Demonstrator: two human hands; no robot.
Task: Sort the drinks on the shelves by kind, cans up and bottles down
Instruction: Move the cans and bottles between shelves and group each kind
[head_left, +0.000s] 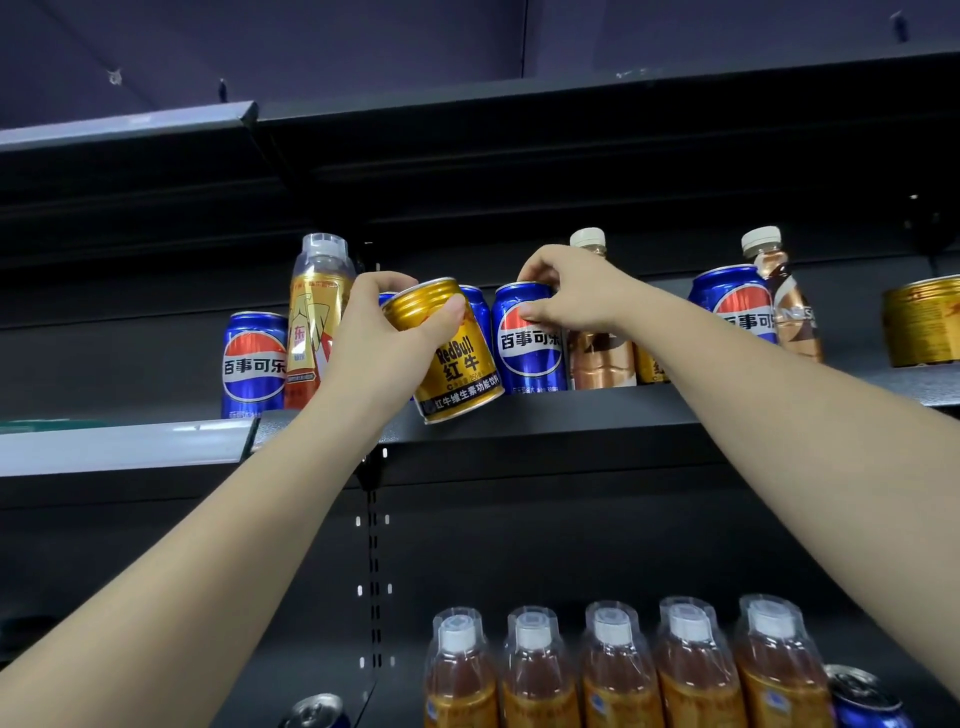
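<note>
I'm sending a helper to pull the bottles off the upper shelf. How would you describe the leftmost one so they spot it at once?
Look at the upper shelf, left end. Between a blue Pepsi can and the left hand gripping a gold Red Bull can stands the bottle. It is taller than the cans, with a gold and orange label and a clear wrapped cap, unlike the brown, white-capped bottles further right.

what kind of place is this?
Likely a shop drinks aisle: black metal shelves with slotted uprights, stocked with cola cans, a gold can and a row of bottles below.

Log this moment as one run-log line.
left hand: grips tilted gold can | right hand: grips blue can | upper shelf: bottles remain
</note>
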